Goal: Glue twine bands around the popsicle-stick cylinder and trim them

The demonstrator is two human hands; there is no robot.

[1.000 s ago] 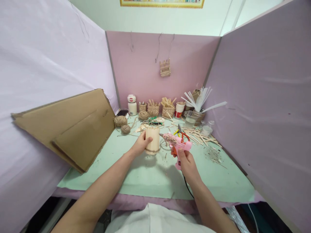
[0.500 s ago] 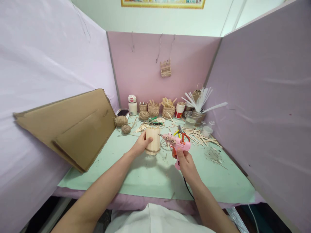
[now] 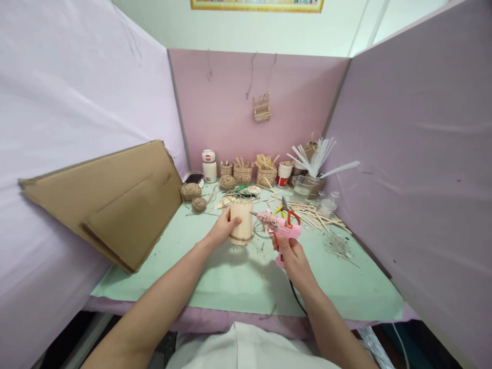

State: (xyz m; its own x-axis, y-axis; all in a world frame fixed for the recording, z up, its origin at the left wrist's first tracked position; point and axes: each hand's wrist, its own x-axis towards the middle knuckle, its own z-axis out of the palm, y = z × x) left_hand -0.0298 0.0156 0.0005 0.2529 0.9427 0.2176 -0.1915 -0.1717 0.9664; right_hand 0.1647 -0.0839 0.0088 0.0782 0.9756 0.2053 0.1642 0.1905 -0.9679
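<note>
My left hand [image 3: 225,227] grips the left side of an upright cylinder of pale wooden sticks [image 3: 242,218], thumb across its front. A band of twine [image 3: 241,239] circles the cylinder near its bottom. In my right hand [image 3: 291,252] is a pink glue gun [image 3: 282,228], held by its handle with fingers at the orange trigger. The gun's nozzle points left, at or very near the cylinder's upper right edge; whether it touches I cannot tell. From the handle a black cord [image 3: 295,296] runs down toward the table's front edge.
Left leans a large cardboard sheet [image 3: 134,210]. Twine balls [image 3: 191,192], baskets of sticks [image 3: 243,173] and a white bottle [image 3: 209,166] stand behind. Pliers [image 3: 284,204], orange-handled scissors [image 3: 294,216], loose wooden strips [image 3: 315,216] and a clear cup [image 3: 302,189] lie or stand at right.
Almost nothing differs. Both hands, the stick cylinder and the glue gun keep nearly the same positions, and the whole view has shifted very slightly.
</note>
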